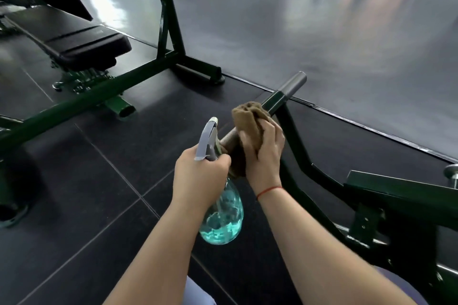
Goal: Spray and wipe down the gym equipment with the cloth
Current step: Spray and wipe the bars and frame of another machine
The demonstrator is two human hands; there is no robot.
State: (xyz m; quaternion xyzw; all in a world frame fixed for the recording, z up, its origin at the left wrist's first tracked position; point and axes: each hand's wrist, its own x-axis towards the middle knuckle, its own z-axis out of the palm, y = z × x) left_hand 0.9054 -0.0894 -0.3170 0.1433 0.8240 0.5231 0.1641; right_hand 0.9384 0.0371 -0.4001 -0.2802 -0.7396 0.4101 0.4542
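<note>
My left hand (199,173) grips the neck of a clear spray bottle (223,218) with blue-green liquid in its round belly and a grey trigger head pointing up. My right hand (264,153) grips a brown cloth (249,119) wrapped around the grey knurled handle (229,138) of a dark green machine arm (292,126). The cloth bunches up above my fingers and hangs below the handle. A grey sleeve (293,83) ends the arm farther out. A red thread circles my right wrist.
A black padded bench (71,37) on a green frame (99,91) stands at the left. A green upright post (168,20) rises behind it. The machine's green body (396,205) fills the lower right. Dark floor tiles lie below, a glossy grey floor beyond.
</note>
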